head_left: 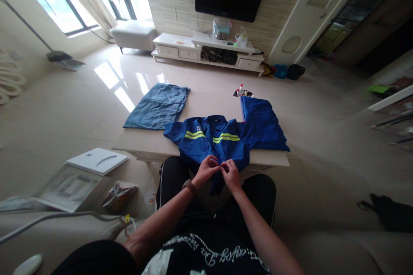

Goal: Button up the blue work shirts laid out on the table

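A blue work jacket (209, 139) with yellow-green reflective stripes lies spread on a low cream table (200, 105), its lower front hanging over the near edge. My left hand (206, 169) and my right hand (230, 173) meet at the jacket's front opening, both pinching the fabric near the hem. A brown watch sits on my left wrist. A folded blue garment (263, 122) lies to the jacket's right. Another faded blue folded piece (158, 106) lies on the table's left end.
A TV stand (206, 49) with bags stands under a wall-mounted television. A white stool (134, 33) sits by the window. A white box (97, 161) and a crumpled bag (119, 193) lie left of my knees. A black item (389, 210) lies on the floor right.
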The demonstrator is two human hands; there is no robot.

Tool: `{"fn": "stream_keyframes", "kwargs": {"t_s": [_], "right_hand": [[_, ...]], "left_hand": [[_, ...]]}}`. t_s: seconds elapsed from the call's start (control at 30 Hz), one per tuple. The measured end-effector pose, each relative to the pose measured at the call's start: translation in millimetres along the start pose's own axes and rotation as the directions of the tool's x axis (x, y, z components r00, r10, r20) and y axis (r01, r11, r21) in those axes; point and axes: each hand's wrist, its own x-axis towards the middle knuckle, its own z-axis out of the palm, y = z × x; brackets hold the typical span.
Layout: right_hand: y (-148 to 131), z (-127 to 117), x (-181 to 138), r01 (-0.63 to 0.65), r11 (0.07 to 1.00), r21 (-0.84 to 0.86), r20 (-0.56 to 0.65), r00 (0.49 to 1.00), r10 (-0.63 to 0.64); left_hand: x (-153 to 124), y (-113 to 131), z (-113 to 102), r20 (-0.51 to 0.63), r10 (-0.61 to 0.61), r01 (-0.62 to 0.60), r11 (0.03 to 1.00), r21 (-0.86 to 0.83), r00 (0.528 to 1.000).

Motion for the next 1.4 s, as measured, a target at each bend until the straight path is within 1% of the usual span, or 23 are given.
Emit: {"fn": "stream_keyframes", "kwargs": {"t_s": [0.1,0.2,0.33,0.43,0.53,0.7,0.8,1.0,1.17,1.27,1.4], "right_hand": [[0.1,1.5,-0.5,0.023,1.000,-0.013,0.001,1.000,-0.023],[1.7,2.2,-1.8,0.025,1.000,-0.011,-0.003,1.000,-0.025],[2.5,1.3,-3.2,0.015,1.000,-0.008,0.002,1.000,-0.015],[1.2,0.7,-3.6,-0.001,1.000,0.002,0.001,1.000,0.001],[-0.3,0.9,-4.3,-0.013,1.000,0.011,0.008,1.000,0.013],[-0.4,3.1,-6.4,-0.029,0.999,0.013,0.006,1.000,0.029],[0.3,4.1,-7.4,-0.038,0.999,0.012,0.001,0.999,0.038],[3.4,5.3,-9.2,-0.052,0.999,0.015,-0.025,0.998,0.053],[3.5,5.3,-8.4,-0.047,0.998,0.041,-0.038,0.998,0.048],[2.3,4.0,-6.8,-0.048,0.998,0.049,-0.038,0.998,0.050],[3.4,3.5,-5.7,-0.073,0.995,0.065,-0.052,0.996,0.076]], "left_hand": [[1.5,-3.9,2.5,-0.049,-0.029,0.026,0.998,-0.063,0.998],[1.4,-5.1,5.6,-0.083,-0.104,0.089,0.983,-0.161,0.991],[-1.4,-6.2,9.8,-0.134,-0.206,0.166,0.951,-0.261,0.969],[-4.1,-7.5,11.9,-0.184,-0.256,0.191,0.931,-0.310,0.949],[-6.1,-8.0,12.5,-0.217,-0.268,0.188,0.925,-0.329,0.939],[-7.0,-7.5,11.8,-0.245,-0.256,0.172,0.933,-0.316,0.935],[-6.6,-8.3,11.4,-0.230,-0.263,0.173,0.922,-0.347,0.937],[-4.5,-9.9,9.5,-0.179,-0.355,0.254,0.870,-0.423,0.918],[-4.6,-9.9,9.6,-0.136,-0.377,0.281,0.846,-0.453,0.916],[-6.1,-10.4,8.6,-0.109,-0.351,0.272,0.856,-0.440,0.930],[-7.6,-9.4,2.7,-0.047,-0.241,0.204,0.897,-0.391,0.969]]}}
